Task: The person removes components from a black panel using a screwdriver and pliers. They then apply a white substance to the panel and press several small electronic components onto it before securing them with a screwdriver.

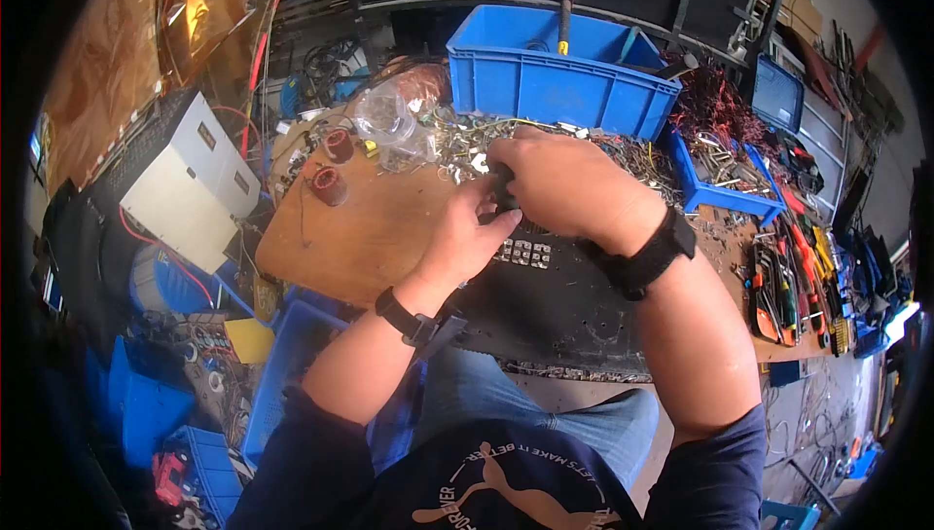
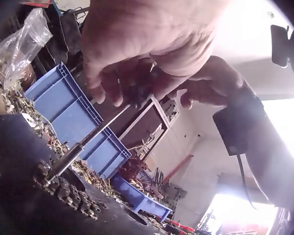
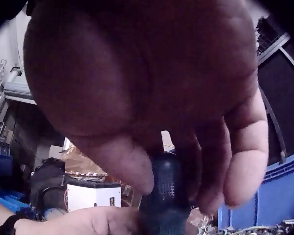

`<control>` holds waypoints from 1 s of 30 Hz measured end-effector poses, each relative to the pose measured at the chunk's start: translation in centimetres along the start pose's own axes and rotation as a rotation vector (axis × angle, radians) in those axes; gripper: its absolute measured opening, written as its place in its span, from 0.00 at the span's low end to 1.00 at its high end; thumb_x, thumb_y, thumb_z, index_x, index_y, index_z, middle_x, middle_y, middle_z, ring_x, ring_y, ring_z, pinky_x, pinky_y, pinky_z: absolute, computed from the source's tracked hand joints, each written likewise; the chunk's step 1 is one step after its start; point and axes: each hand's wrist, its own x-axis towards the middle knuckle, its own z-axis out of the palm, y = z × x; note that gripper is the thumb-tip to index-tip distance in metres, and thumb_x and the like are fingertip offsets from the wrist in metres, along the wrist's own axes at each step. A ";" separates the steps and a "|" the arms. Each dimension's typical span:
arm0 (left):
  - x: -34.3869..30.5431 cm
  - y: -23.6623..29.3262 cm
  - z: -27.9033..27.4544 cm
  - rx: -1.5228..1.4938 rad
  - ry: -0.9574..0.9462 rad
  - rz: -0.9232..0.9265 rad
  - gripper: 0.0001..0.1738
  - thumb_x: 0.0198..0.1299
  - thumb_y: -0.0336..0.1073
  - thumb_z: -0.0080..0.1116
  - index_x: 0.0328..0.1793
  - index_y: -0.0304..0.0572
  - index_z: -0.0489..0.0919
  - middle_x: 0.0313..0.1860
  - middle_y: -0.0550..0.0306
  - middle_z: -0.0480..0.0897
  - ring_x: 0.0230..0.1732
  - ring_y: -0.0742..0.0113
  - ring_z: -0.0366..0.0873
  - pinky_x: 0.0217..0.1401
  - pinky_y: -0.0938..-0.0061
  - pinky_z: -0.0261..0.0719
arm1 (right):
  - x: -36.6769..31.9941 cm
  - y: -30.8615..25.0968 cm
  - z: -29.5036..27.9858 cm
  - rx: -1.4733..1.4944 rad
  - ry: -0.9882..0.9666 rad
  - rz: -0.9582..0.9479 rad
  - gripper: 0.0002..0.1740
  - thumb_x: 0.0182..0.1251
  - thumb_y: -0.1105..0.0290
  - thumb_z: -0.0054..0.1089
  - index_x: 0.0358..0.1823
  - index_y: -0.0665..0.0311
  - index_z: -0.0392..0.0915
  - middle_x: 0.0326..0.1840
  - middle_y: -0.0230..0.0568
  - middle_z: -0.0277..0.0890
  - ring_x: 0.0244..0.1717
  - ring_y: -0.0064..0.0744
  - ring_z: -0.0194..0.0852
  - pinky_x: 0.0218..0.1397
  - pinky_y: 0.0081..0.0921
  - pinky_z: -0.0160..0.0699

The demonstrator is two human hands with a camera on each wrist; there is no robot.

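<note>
The right hand (image 1: 584, 184) is closed around the top of a screwdriver with a dark handle (image 3: 166, 188) and a long metal shaft (image 2: 95, 131), and the left hand (image 1: 462, 238) has its fingers gathered at the handle, lower down, in what seems a pinch. The shaft leans in the left wrist view, and its end appears to touch the row of small silvery metal parts (image 1: 525, 254). These parts lie on a flat black panel with holes (image 1: 574, 311), at the near side of the brown wooden table (image 1: 370, 228); the big blue plastic bin (image 1: 564, 92) is behind. In my judgement, the step in hand is the turning of a fastener in these parts. The next move calls for the tip well seated, the shaft in line with the fastener, and steady downward pressure, because a tilted tip could slip out.
</note>
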 end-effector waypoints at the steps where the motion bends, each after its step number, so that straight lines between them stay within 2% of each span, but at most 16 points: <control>1: -0.1 0.1 -0.2 -0.011 -0.059 -0.036 0.19 0.52 0.29 0.68 0.49 0.33 0.76 0.38 0.55 0.82 0.39 0.68 0.78 0.46 0.72 0.77 | -0.2 0.1 0.0 0.044 0.029 -0.039 0.15 0.58 0.63 0.60 0.42 0.66 0.78 0.40 0.50 0.81 0.46 0.51 0.79 0.49 0.40 0.78; 4: -0.1 1.8 -0.2 0.119 -0.047 -0.035 0.17 0.53 0.28 0.66 0.49 0.33 0.77 0.38 0.54 0.82 0.37 0.68 0.78 0.44 0.73 0.77 | -0.1 -1.1 -0.1 -0.103 0.011 0.124 0.15 0.58 0.63 0.60 0.41 0.66 0.79 0.42 0.50 0.81 0.46 0.51 0.80 0.49 0.40 0.78; 7: -0.2 1.9 0.8 0.176 0.069 -0.011 0.16 0.54 0.27 0.64 0.50 0.33 0.78 0.37 0.54 0.82 0.36 0.68 0.79 0.42 0.74 0.77 | 1.0 -2.9 -1.5 -0.186 -0.203 0.332 0.15 0.59 0.63 0.61 0.41 0.66 0.79 0.46 0.50 0.79 0.47 0.50 0.79 0.49 0.41 0.78; 8: -0.2 1.8 1.0 0.181 0.120 0.000 0.16 0.54 0.27 0.64 0.50 0.33 0.78 0.36 0.54 0.82 0.36 0.68 0.79 0.42 0.74 0.77 | 1.0 -2.7 -1.3 -0.166 -0.162 0.272 0.14 0.59 0.63 0.61 0.41 0.66 0.79 0.45 0.50 0.80 0.47 0.50 0.79 0.48 0.41 0.78; 11: -0.6 2.6 0.1 0.228 0.017 -0.011 0.15 0.54 0.26 0.64 0.49 0.33 0.78 0.36 0.54 0.82 0.38 0.68 0.80 0.43 0.74 0.78 | 0.2 -1.3 -0.1 -0.085 -0.035 0.084 0.14 0.59 0.63 0.61 0.39 0.65 0.79 0.42 0.49 0.81 0.45 0.51 0.80 0.46 0.41 0.79; 13: -0.5 1.5 -0.2 0.095 -0.004 -0.010 0.15 0.54 0.26 0.64 0.48 0.33 0.78 0.37 0.53 0.83 0.39 0.68 0.81 0.44 0.74 0.78 | 0.0 -0.4 0.2 -0.023 0.067 -0.065 0.13 0.58 0.63 0.61 0.38 0.65 0.80 0.37 0.48 0.81 0.43 0.52 0.81 0.45 0.42 0.79; 14: -0.3 1.0 -0.3 0.026 -0.020 -0.008 0.14 0.54 0.26 0.63 0.48 0.34 0.78 0.38 0.53 0.83 0.40 0.67 0.81 0.45 0.74 0.79 | 0.0 -0.1 0.6 -0.038 0.164 -0.116 0.14 0.58 0.62 0.61 0.37 0.66 0.80 0.31 0.49 0.81 0.38 0.53 0.81 0.41 0.42 0.80; 15: -0.2 1.2 -0.5 0.066 -0.057 -0.044 0.16 0.53 0.27 0.65 0.49 0.34 0.78 0.38 0.53 0.83 0.42 0.67 0.82 0.46 0.73 0.79 | 0.1 -0.5 0.4 -0.076 0.117 -0.021 0.14 0.58 0.61 0.61 0.37 0.66 0.80 0.31 0.50 0.81 0.37 0.53 0.82 0.41 0.42 0.81; 17: -0.3 1.2 0.2 0.054 0.020 -0.019 0.17 0.52 0.28 0.67 0.48 0.34 0.77 0.37 0.53 0.84 0.41 0.67 0.82 0.46 0.73 0.79 | 0.6 -1.7 -0.2 -0.152 0.022 0.169 0.16 0.59 0.60 0.60 0.37 0.68 0.80 0.30 0.52 0.81 0.36 0.53 0.82 0.40 0.42 0.81; 18: 0.0 0.7 0.7 -0.033 0.063 0.004 0.18 0.51 0.30 0.70 0.46 0.35 0.77 0.35 0.56 0.83 0.38 0.68 0.82 0.45 0.73 0.79 | 0.6 -1.6 -0.2 -0.167 -0.023 0.166 0.16 0.59 0.59 0.60 0.34 0.68 0.79 0.28 0.53 0.81 0.33 0.53 0.82 0.38 0.41 0.81; 21: 0.1 0.3 0.8 0.140 0.117 0.001 0.17 0.51 0.30 0.70 0.45 0.36 0.76 0.33 0.58 0.82 0.35 0.69 0.80 0.43 0.73 0.78 | 0.6 -1.0 0.6 -0.135 -0.011 0.095 0.16 0.59 0.60 0.60 0.35 0.67 0.79 0.31 0.53 0.81 0.36 0.51 0.82 0.40 0.40 0.81; 22: 0.0 1.2 1.0 0.077 0.127 0.031 0.17 0.51 0.30 0.69 0.46 0.36 0.77 0.31 0.59 0.81 0.32 0.70 0.78 0.42 0.73 0.78 | 0.5 -0.5 1.1 -0.111 0.067 0.000 0.17 0.59 0.59 0.60 0.38 0.68 0.79 0.33 0.53 0.82 0.39 0.50 0.82 0.42 0.39 0.81; 25: 0.1 0.2 0.2 0.016 0.003 -0.001 0.16 0.51 0.29 0.69 0.45 0.36 0.77 0.33 0.57 0.81 0.34 0.70 0.79 0.42 0.73 0.78 | 0.5 0.2 0.7 -0.059 0.029 -0.048 0.16 0.59 0.61 0.59 0.40 0.66 0.79 0.35 0.52 0.82 0.41 0.50 0.82 0.44 0.39 0.81; 26: 0.0 0.2 -0.1 -0.001 -0.033 -0.082 0.18 0.51 0.28 0.68 0.48 0.36 0.77 0.36 0.57 0.81 0.37 0.69 0.79 0.44 0.73 0.78 | 0.4 0.0 0.6 -0.091 0.011 0.024 0.14 0.60 0.62 0.58 0.41 0.65 0.79 0.35 0.51 0.82 0.41 0.50 0.82 0.44 0.40 0.80; 28: 0.1 0.7 0.2 0.015 -0.006 -0.067 0.19 0.52 0.27 0.66 0.51 0.35 0.77 0.37 0.56 0.82 0.38 0.69 0.79 0.45 0.73 0.78 | 0.4 -1.3 -0.2 -0.157 -0.023 0.166 0.12 0.60 0.65 0.57 0.41 0.64 0.79 0.36 0.50 0.81 0.41 0.51 0.82 0.44 0.40 0.80; 30: 0.1 0.8 0.4 0.074 0.023 -0.036 0.19 0.53 0.27 0.66 0.52 0.34 0.77 0.37 0.56 0.82 0.39 0.68 0.80 0.46 0.73 0.79 | 0.5 -2.1 -1.3 -0.170 -0.121 0.199 0.13 0.62 0.64 0.56 0.41 0.64 0.79 0.36 0.50 0.82 0.42 0.52 0.81 0.45 0.41 0.80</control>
